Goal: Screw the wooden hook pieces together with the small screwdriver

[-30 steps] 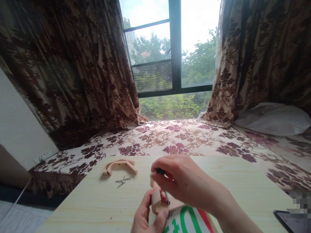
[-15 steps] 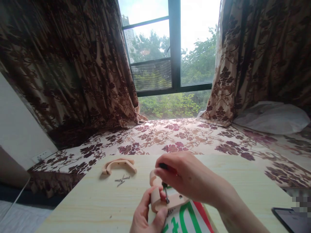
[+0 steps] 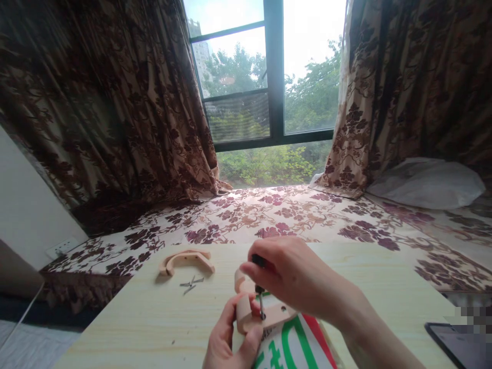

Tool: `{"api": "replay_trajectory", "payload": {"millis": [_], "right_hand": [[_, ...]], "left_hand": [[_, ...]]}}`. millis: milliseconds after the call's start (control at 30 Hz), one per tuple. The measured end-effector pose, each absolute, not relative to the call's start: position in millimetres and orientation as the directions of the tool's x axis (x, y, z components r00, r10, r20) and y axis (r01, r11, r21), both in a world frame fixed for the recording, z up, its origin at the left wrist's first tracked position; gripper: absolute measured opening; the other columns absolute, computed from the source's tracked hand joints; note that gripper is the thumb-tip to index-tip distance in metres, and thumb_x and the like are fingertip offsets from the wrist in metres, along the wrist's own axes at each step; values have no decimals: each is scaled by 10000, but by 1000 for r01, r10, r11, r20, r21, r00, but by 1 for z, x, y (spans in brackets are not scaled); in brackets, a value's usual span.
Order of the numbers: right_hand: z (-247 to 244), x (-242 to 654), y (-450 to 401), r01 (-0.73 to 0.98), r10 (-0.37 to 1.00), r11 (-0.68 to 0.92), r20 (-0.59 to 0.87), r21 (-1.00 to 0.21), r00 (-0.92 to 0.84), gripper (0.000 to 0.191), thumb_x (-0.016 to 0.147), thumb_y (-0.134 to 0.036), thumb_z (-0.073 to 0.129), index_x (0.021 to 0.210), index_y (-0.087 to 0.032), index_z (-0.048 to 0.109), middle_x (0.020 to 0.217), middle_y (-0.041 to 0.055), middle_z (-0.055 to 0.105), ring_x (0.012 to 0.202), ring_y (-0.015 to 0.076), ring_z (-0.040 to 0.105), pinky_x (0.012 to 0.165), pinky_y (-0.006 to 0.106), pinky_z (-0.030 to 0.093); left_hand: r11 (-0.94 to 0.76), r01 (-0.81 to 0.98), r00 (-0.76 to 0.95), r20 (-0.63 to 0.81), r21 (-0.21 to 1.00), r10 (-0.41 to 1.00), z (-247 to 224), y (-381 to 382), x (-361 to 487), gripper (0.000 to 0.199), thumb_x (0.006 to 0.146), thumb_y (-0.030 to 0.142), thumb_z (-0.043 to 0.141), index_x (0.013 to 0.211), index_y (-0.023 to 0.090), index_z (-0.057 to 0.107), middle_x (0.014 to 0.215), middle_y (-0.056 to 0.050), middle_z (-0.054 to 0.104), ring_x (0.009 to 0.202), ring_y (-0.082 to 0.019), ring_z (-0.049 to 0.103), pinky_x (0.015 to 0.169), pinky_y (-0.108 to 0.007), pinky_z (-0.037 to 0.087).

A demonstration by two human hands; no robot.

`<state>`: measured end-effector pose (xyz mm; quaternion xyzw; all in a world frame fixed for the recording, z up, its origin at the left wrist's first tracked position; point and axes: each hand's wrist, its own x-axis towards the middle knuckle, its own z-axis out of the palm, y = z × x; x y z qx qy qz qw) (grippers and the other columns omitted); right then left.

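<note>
My right hand (image 3: 286,269) is closed around the dark handle of a screwdriver (image 3: 261,302). The shaft points down, its tip at a hole in a pale wooden piece (image 3: 274,313). My left hand (image 3: 230,333) grips the rounded left end of that piece between thumb and fingers. A second hole shows farther right on it. Behind, another rounded wooden end (image 3: 240,279) shows, partly covered by my right hand. Under the work lies a white packet (image 3: 288,348) with green lettering and a red edge. Whether a screw sits under the tip is too small to tell.
Curved wooden pieces (image 3: 186,261) lie at the left on the pale wooden table (image 3: 154,318), with several screws (image 3: 191,284) in front of them. A dark-edged flat device (image 3: 457,343) is at the right edge. Behind stands a ledge with floral cloth (image 3: 277,205) below the window.
The view has shifted slightly. My right hand has turned a little on the screwdriver handle, and the shaft stands more upright. My left hand keeps its grip on the wooden piece.
</note>
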<state>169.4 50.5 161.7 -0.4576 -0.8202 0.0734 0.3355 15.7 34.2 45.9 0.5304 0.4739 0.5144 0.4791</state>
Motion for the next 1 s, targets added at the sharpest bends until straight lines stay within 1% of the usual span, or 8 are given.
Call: {"api": "replay_trajectory", "payload": {"millis": [67,133,267,400,567,633,867,1000], "right_hand": [[160,170,55,732,816,530,491,-428,-304,268,897,-322,525,679,-168,551,623,-11,563,579,92,450,563,240,303],[160,170,55,735,816,527,494,-426,-299,222,903,-301,518,732,-171,574,653,-9,582,601,97,468,578,241,311],[165,165,47,663,765,628,481,-407,-428,123,906,-260,513,859,-200,610,718,-14,607,649,103,490,603,234,326],[164,162,47,637,739,662,488,-395,-464,153,917,-257,486,821,-196,589,703,-14,595,639,102,475,595,232,319],[157,166,59,764,817,517,487,-385,-308,186,912,-264,476,756,-182,535,640,-12,555,590,105,440,569,244,295],[158,167,58,778,828,498,476,-383,-296,192,912,-270,475,754,-179,536,645,-7,564,597,109,451,576,248,299],[168,162,42,631,738,665,477,-399,-477,139,901,-247,481,829,-195,587,683,-17,584,616,104,459,600,239,328],[163,164,48,688,796,585,467,-430,-385,208,912,-276,479,747,-178,557,635,-16,549,583,96,428,570,237,314]], "left_hand": [[-95,20,28,95,995,995,45,35,16,381,655,504,734,894,223,636,800,11,686,788,-157,611,744,-188,470],[-96,24,30,95,995,995,44,35,16,385,653,504,735,895,223,632,791,12,685,783,-160,611,742,-191,472],[-95,16,9,94,995,995,45,35,16,371,634,437,744,917,223,634,837,15,696,777,-153,610,738,-184,475],[-105,9,-2,105,994,994,45,34,15,390,619,416,745,937,217,639,861,7,702,794,-161,616,757,-190,477],[-110,33,12,110,993,994,44,35,15,399,637,497,735,904,213,655,837,-4,702,795,-168,615,773,-198,479],[-114,38,6,114,993,994,43,36,15,409,629,506,740,903,211,664,860,-11,705,784,-171,618,759,-204,486],[-87,-16,0,87,996,996,40,35,13,448,598,443,777,964,223,638,896,-7,715,816,-183,630,765,-214,490],[-79,-9,31,79,997,996,48,33,15,382,633,462,757,906,219,647,829,3,702,759,-158,613,728,-195,483]]}}
